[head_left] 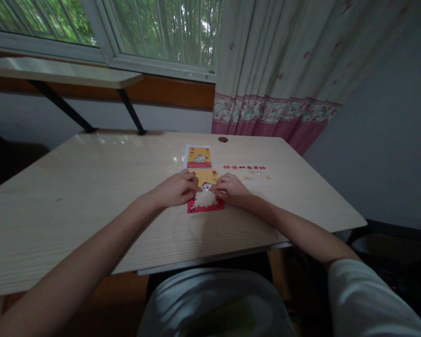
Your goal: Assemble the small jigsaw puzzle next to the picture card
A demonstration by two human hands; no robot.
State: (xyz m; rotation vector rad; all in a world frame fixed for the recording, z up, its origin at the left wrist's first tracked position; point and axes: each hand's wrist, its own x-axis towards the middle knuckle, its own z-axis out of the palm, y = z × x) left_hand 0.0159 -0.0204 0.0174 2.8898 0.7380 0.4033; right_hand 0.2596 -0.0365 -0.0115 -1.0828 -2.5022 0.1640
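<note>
A partly assembled jigsaw puzzle [206, 176] lies flat on the desk in front of me, yellow at the top and red along the bottom. Its lower middle has a bare, pale gap [205, 199]. At the upper edge of this gap is a white puzzle piece [206, 186] with part of a cartoon animal's face. My left hand [178, 188] has its fingers closed at the piece's left side. From the right, my right hand [232, 189] pinches at its other side. The fingers partly cover the piece's edges and the puzzle's sides.
Behind the puzzle lies a reference picture card [198, 157]. To the right are a row of red puzzle pieces [244, 167] and several yellow and white pieces [257, 173]. The desk [126, 173] has a round cable hole [223, 139]; a raised shelf [63, 72] stands at back left.
</note>
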